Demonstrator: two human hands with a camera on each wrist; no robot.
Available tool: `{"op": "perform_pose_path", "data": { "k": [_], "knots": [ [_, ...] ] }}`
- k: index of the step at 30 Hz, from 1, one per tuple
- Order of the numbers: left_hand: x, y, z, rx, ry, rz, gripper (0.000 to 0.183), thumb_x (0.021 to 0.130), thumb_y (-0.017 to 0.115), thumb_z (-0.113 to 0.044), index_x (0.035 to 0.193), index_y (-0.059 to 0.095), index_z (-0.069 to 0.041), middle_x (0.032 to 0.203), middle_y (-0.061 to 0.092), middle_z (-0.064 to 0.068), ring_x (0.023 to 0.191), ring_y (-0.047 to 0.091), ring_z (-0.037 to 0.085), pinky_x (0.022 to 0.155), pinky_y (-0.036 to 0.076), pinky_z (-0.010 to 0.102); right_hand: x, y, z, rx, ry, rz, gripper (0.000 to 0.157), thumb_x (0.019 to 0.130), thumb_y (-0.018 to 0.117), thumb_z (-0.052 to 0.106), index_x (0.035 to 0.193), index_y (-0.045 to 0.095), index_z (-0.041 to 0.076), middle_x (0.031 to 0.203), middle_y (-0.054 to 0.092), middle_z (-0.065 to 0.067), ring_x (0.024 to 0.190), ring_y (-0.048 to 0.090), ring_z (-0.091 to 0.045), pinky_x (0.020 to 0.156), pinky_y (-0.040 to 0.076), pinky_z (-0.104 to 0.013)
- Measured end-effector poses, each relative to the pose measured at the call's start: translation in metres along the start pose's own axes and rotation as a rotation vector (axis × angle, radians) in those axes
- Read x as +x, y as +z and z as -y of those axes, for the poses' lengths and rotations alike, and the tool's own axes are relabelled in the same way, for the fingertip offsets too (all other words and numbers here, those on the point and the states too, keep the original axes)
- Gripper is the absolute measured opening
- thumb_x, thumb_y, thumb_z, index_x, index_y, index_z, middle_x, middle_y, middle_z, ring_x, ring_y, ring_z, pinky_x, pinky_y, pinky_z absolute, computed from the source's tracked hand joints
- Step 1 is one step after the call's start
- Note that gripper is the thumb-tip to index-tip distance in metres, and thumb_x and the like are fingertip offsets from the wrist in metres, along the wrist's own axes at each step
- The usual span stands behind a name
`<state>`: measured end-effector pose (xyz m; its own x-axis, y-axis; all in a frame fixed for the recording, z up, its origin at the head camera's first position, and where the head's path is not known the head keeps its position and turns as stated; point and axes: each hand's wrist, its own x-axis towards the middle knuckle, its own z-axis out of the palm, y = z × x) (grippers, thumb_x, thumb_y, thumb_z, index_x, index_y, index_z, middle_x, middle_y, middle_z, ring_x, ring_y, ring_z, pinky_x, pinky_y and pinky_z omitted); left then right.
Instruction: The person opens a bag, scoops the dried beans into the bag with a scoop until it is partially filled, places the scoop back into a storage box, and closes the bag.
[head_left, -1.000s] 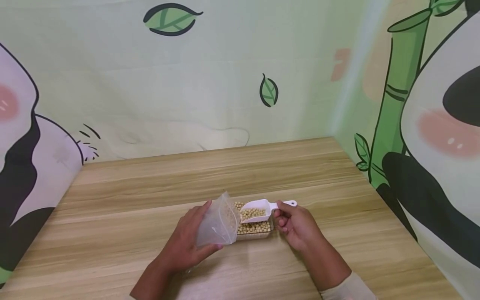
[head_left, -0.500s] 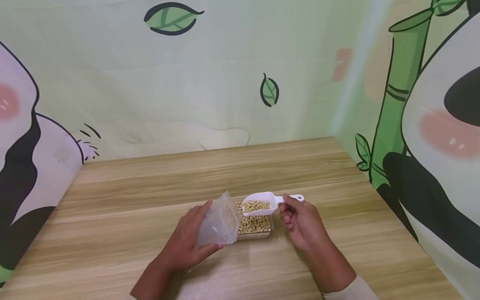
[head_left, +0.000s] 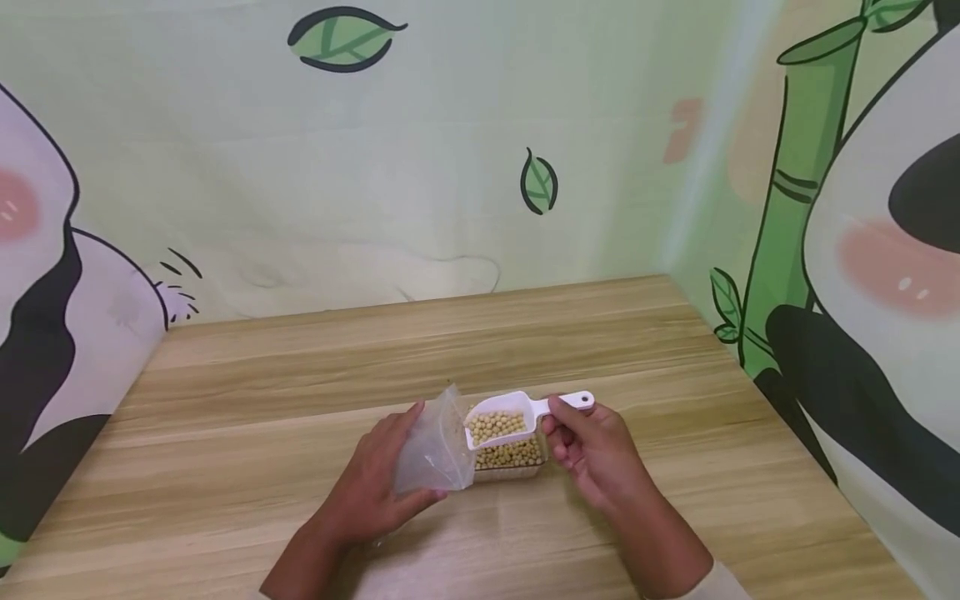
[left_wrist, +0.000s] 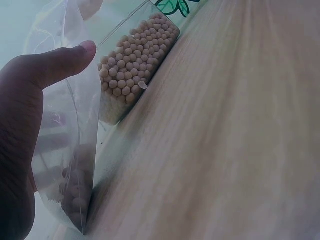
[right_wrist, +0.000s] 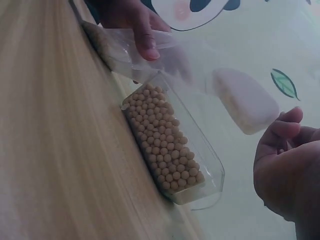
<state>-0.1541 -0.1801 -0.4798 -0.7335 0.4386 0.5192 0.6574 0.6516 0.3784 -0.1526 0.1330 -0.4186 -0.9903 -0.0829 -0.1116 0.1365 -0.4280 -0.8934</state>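
My left hand (head_left: pixel 367 483) grips a clear plastic bag (head_left: pixel 427 454), its thumb across the near side and its fingers behind. The bag's mouth faces right, and some soybeans (left_wrist: pixel 75 205) lie in its bottom. With thumb and fingers, my right hand (head_left: pixel 603 458) pinches the handle of a white scoop (head_left: pixel 532 408). Soybeans (head_left: pixel 497 426) fill much of the scoop, whose front edge is right at the bag's mouth. Below it stands a clear rectangular box (right_wrist: pixel 210 175) of soybeans (right_wrist: pixel 162 145), partly hidden by bag and scoop in the head view.
The wooden table (head_left: pixel 300 375) runs back to a wall covering (head_left: pixel 420 167) printed with pandas, leaves and bamboo. One small pale piece (left_wrist: pixel 143 85) shows at the box's side in the left wrist view.
The right hand first raised the loaded scoop up and right over the box, then brought it left and down to the bag's mouth. The left hand and bag have stayed nearly still.
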Motion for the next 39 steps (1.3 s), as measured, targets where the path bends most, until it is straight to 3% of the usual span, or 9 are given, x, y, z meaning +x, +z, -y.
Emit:
{"op": "perform_pose_path", "data": {
  "k": [7,13,20,32,39],
  "knots": [
    [0.001,-0.002,-0.001,-0.003,-0.013,0.010,0.110,0.080,0.092,-0.046,0.167,0.039,-0.003,0.146,0.065,0.016,0.132,0.062,0.034,0.103,0.051,0.064,-0.005,0.004,-0.004,-0.186,-0.099,0.040,0.009,0.109,0.065,0.007,0.105,0.073,0.005,0.074,0.074,0.005,0.055,0.059,-0.006,0.052,0.045,-0.019],
    [0.001,-0.001,-0.001,-0.002,-0.021,0.014,0.110,0.081,0.092,-0.047,0.167,0.039,-0.004,0.146,0.066,0.015,0.132,0.062,0.033,0.103,0.051,0.064,-0.008,0.007,-0.004,-0.311,-0.179,0.059,0.023,0.106,0.067,0.004,0.119,0.068,-0.015,0.077,0.076,0.002,0.055,0.062,-0.009,0.055,0.049,-0.021],
    [0.001,-0.001,-0.002,-0.004,-0.035,0.027,0.111,0.080,0.092,-0.045,0.168,0.038,-0.005,0.146,0.065,0.014,0.132,0.062,0.032,0.104,0.050,0.064,-0.013,0.008,-0.003,-0.338,-0.261,0.087,0.025,0.106,0.069,0.005,0.118,0.069,-0.016,0.079,0.076,0.001,0.057,0.063,-0.010,0.056,0.053,-0.022],
    [0.000,-0.001,-0.002,0.001,-0.039,0.031,0.112,0.080,0.092,-0.045,0.169,0.036,-0.006,0.147,0.065,0.014,0.132,0.061,0.031,0.103,0.051,0.063,-0.012,0.002,0.000,-0.307,-0.347,-0.026,0.015,0.106,0.067,0.003,0.111,0.072,-0.010,0.075,0.074,0.001,0.053,0.061,-0.010,0.054,0.053,-0.024],
    [0.000,0.000,-0.002,0.003,-0.033,0.029,0.112,0.080,0.092,-0.045,0.169,0.036,-0.006,0.146,0.065,0.014,0.132,0.062,0.031,0.103,0.051,0.063,-0.011,0.003,0.004,-0.279,-0.362,-0.157,0.013,0.105,0.068,0.003,0.108,0.070,-0.010,0.073,0.073,-0.001,0.052,0.060,-0.011,0.053,0.052,-0.024]
  ]
}}
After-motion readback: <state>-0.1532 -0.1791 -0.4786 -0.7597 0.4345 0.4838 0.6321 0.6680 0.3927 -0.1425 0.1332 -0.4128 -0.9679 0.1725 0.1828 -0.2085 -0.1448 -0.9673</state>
